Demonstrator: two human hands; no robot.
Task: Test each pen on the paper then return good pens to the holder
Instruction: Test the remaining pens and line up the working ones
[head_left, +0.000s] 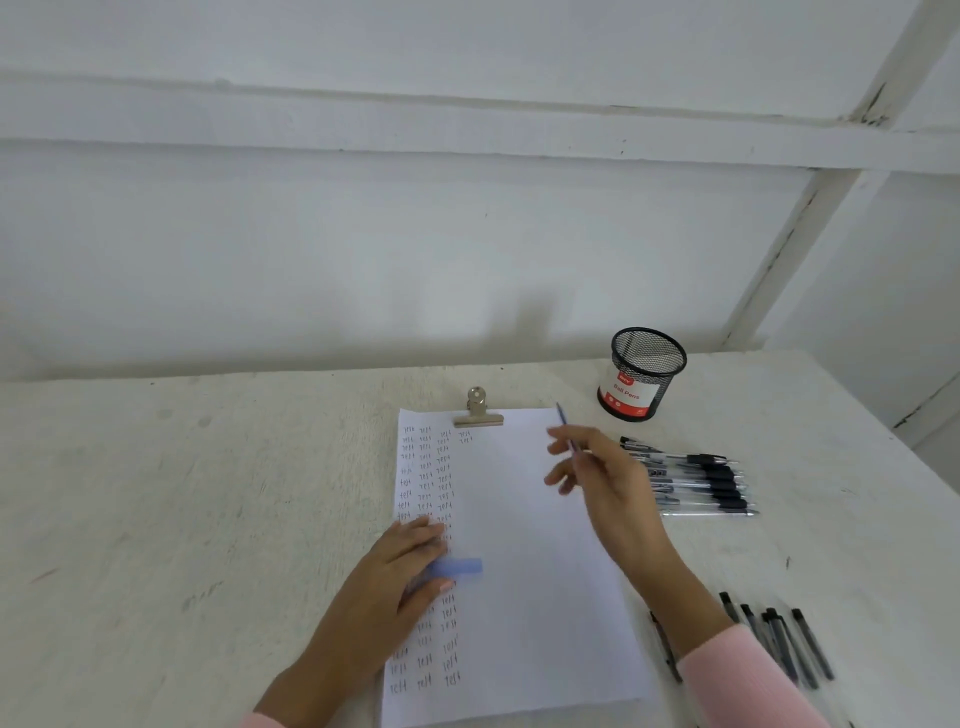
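The pen (566, 428) is pinched in your right hand (608, 483), raised over the upper right of the paper (519, 519) and seemingly clear of it. Bring its tip down just under the short column of marks below the clip (478, 413) and write with light, even pressure. Your left hand (400, 571) lies on the paper's left side, steadying it. A blue piece (462, 566) shows at its thumb, but I cannot tell whether it is gripped. The holder (644, 379) stands beyond the paper's far right corner
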